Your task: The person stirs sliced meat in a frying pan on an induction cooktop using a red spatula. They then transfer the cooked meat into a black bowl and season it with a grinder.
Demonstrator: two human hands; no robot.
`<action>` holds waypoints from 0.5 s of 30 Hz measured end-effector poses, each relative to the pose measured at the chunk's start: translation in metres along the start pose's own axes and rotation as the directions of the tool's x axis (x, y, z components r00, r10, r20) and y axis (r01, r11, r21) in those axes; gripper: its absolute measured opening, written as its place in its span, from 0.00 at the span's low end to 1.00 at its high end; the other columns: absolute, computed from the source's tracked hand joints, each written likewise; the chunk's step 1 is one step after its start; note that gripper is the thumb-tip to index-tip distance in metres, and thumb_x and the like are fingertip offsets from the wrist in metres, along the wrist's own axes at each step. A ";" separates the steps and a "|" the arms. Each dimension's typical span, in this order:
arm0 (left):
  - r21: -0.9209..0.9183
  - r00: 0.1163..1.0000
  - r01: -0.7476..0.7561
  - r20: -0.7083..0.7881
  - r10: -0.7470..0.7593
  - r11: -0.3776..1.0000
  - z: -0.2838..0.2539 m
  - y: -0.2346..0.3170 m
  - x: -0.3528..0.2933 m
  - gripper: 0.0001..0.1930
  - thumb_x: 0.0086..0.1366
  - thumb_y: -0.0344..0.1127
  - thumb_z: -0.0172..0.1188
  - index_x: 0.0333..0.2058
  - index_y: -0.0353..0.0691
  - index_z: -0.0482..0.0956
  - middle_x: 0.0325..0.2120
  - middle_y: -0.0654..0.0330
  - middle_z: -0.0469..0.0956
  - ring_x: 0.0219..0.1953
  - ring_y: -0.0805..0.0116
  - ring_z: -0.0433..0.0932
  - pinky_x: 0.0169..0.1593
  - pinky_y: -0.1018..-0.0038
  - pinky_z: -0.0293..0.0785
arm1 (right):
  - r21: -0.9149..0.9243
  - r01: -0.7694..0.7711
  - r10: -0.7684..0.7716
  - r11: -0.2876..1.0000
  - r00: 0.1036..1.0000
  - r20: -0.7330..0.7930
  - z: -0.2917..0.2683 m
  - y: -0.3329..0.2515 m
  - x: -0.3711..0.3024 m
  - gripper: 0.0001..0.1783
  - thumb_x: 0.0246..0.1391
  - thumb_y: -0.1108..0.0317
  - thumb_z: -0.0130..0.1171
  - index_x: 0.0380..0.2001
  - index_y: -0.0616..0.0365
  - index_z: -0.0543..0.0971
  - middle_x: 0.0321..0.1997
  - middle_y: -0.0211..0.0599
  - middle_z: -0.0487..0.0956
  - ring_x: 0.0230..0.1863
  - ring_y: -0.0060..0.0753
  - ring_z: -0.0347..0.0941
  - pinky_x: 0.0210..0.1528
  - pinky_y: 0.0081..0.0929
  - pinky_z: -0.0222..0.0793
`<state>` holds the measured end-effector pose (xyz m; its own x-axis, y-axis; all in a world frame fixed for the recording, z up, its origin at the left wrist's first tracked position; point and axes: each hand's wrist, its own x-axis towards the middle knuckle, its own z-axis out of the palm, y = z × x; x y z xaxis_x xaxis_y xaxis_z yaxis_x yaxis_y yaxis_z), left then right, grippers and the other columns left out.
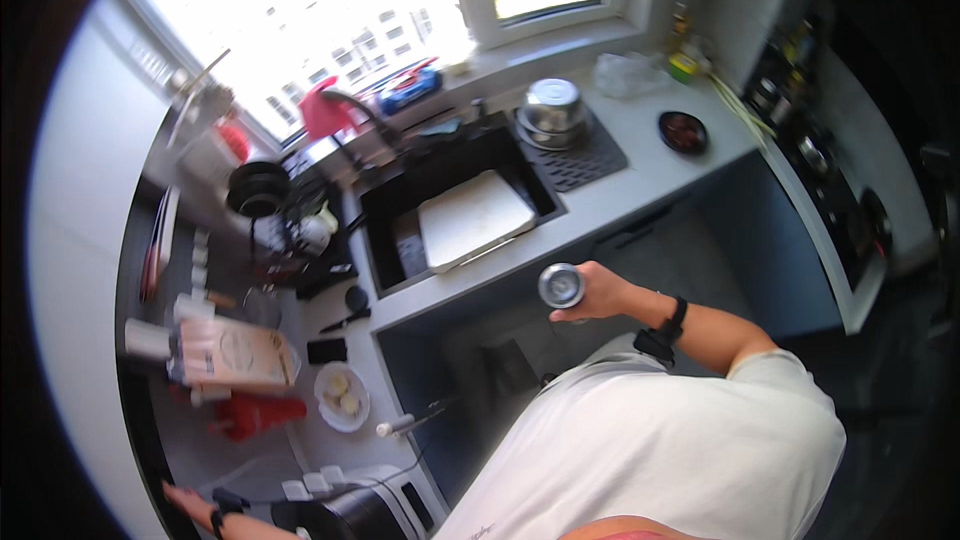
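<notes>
My right hand [600, 292] is closed round a silver cylinder [561, 285] with a round, hollow-looking end turned up toward me. It is held in front of my body, off the counter's front edge; its lower part is hidden. My left hand [188, 502] reaches out at the lower left, fingers stretched toward a dark strip along the wall. Close by it, a dark cable end [228, 497] lies beside a black and silver appliance [350, 518]. A thin cord runs over that appliance toward a white rod-shaped thing [395, 427] at the counter edge.
A white board [477, 220] lies across the black sink [410, 258]. Metal pots [552, 108] stand to its right, near a dark bowl [683, 132]. On the left counter are a plate of pale round pieces [342, 397], a phone [327, 351], a knife [345, 321] and a paper bag [235, 352].
</notes>
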<state>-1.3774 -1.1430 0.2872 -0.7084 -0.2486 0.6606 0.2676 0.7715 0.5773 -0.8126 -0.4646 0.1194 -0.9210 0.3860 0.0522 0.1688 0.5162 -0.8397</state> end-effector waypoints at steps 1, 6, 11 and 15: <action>-0.011 0.999 -0.035 -0.020 0.035 0.999 0.013 0.037 -0.023 0.35 0.75 0.61 0.38 0.64 0.36 0.65 0.63 0.53 0.67 0.65 0.57 0.64 0.67 0.65 0.59 | 0.037 -0.016 0.016 0.999 1.000 0.006 -0.003 0.004 -0.002 0.23 0.44 0.55 0.79 0.35 0.58 0.79 0.33 0.40 0.83 0.33 0.40 0.80 0.39 0.32 0.77; -0.161 0.978 -0.187 0.058 0.199 0.969 0.056 0.225 -0.148 0.32 0.74 0.59 0.40 0.61 0.35 0.67 0.58 0.54 0.68 0.61 0.59 0.66 0.63 0.66 0.60 | 0.084 0.120 -0.118 0.989 0.993 -0.029 -0.032 0.032 -0.022 0.23 0.43 0.57 0.78 0.38 0.57 0.80 0.36 0.39 0.84 0.37 0.40 0.82 0.42 0.33 0.77; -0.364 0.909 -0.263 0.218 0.356 0.893 0.073 0.380 -0.274 0.30 0.74 0.58 0.43 0.58 0.35 0.69 0.54 0.54 0.70 0.56 0.60 0.68 0.59 0.67 0.62 | 0.128 0.115 -0.105 0.985 0.991 -0.082 -0.083 0.070 -0.066 0.24 0.44 0.58 0.77 0.41 0.56 0.81 0.39 0.38 0.85 0.40 0.40 0.82 0.45 0.33 0.77; -0.506 0.831 -0.246 0.329 0.449 0.826 0.081 0.489 -0.373 0.28 0.73 0.57 0.45 0.55 0.35 0.70 0.50 0.55 0.72 0.52 0.61 0.69 0.55 0.69 0.63 | 0.172 0.007 0.003 0.985 0.998 -0.058 -0.139 0.101 -0.117 0.23 0.43 0.60 0.76 0.42 0.56 0.80 0.39 0.38 0.85 0.42 0.39 0.82 0.46 0.34 0.77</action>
<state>-1.0351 -0.6257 0.2844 -0.6830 0.3326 0.6502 0.7264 0.4023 0.5573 -0.6392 -0.3508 0.1034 -0.8988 0.4308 0.0810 0.0993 0.3802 -0.9196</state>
